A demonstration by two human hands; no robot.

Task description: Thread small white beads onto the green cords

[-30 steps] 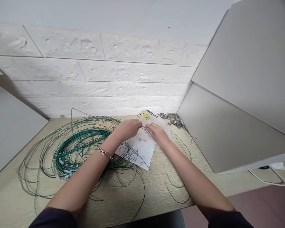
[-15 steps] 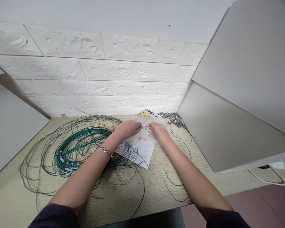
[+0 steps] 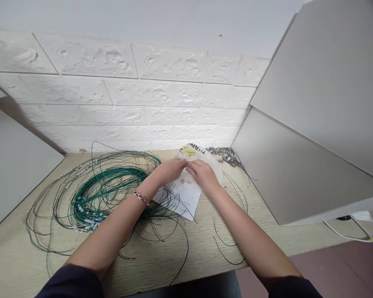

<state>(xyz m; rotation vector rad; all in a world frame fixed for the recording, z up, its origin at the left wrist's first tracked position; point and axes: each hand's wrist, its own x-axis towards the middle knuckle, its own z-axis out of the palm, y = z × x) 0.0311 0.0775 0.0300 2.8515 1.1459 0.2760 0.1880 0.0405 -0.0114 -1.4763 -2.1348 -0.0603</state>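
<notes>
Over a crumpled translucent white plastic bag (image 3: 216,164), the bare left hand (image 3: 171,169) and right hand (image 3: 204,176) pinch a tiny silvery piece (image 3: 188,166), too small to identify; slipping fingertips could drop it.

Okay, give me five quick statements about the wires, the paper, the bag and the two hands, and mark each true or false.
1. The green wires lie in a loose coil on the table. True.
2. The bracelet is on the right wrist. False: it is on the left wrist.
3. The left hand and right hand are close together. True.
4. The paper is blank. False: it is written on.
5. The plastic bag has yellow and black printing. True.
</notes>
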